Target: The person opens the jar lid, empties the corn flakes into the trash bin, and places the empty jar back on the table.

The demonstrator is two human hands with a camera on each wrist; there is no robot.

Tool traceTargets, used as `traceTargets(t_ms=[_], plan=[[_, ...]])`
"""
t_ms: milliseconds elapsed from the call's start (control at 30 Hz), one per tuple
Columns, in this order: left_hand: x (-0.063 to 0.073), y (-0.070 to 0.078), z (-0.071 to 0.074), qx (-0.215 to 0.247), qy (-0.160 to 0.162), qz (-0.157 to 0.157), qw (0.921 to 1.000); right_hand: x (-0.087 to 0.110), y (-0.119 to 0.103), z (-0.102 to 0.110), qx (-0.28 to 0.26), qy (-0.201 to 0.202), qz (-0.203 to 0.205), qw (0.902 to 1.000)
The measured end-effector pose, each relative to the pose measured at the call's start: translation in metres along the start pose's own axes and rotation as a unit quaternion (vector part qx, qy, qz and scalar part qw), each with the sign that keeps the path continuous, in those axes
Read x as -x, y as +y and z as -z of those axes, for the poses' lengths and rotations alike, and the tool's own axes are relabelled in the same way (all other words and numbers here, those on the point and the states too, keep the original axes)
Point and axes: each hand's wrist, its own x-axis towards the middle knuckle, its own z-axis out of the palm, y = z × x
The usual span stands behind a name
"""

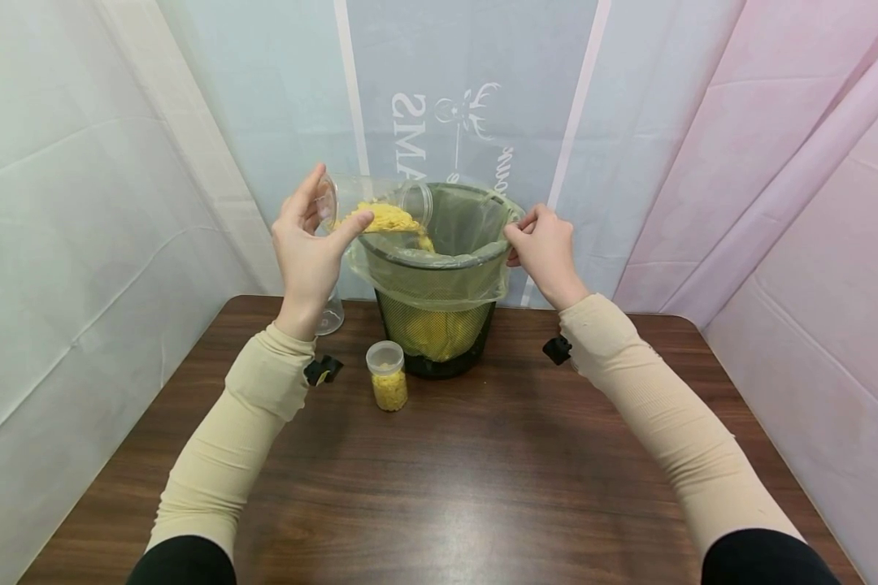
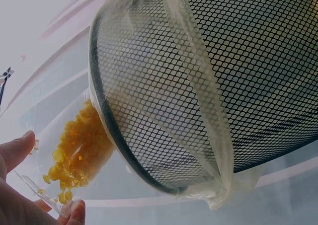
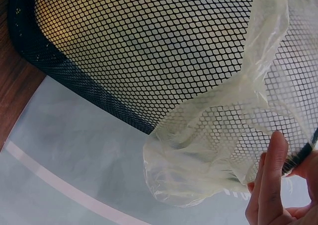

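Note:
A clear jar (image 1: 380,191) lies on its side in my left hand (image 1: 307,256), gripped near its base, with its mouth over the bin's rim. Yellow flakes (image 1: 386,218) slide along its lower wall and spill into the bin. In the left wrist view the flakes (image 2: 82,145) look small and rounded. The black mesh bin (image 1: 389,313) stands upright, lined with a thin pale-yellow bag (image 1: 439,284) folded over the rim. At the right side of the rim, my right hand (image 1: 549,248) pinches the bag and rim between thumb and fingers. More yellow material shows through the lower mesh.
A small open jar (image 1: 388,375), partly filled with yellow pieces, stands in front of the bin. Behind the left wrist is another clear container (image 1: 331,317), partly hidden. Curtains (image 1: 475,73) hang close behind the brown wooden table (image 1: 439,487).

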Motion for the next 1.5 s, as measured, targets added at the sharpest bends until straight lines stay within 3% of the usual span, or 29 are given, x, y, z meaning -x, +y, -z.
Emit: traceTargets(t_ms=[933,1500], plan=[[-0.0025,-0.0014,-0.0029,0.035,-0.012,-0.05,0.9981,-0.0002,0.0008,-0.0001,-0.005,-0.004,0.002,1.0],[-0.0051,0.0038,-0.005,0.018,-0.024,-0.057,0.9979,-0.0004,-0.0003,-0.0003,-0.003,-0.004,0.002,1.0]])
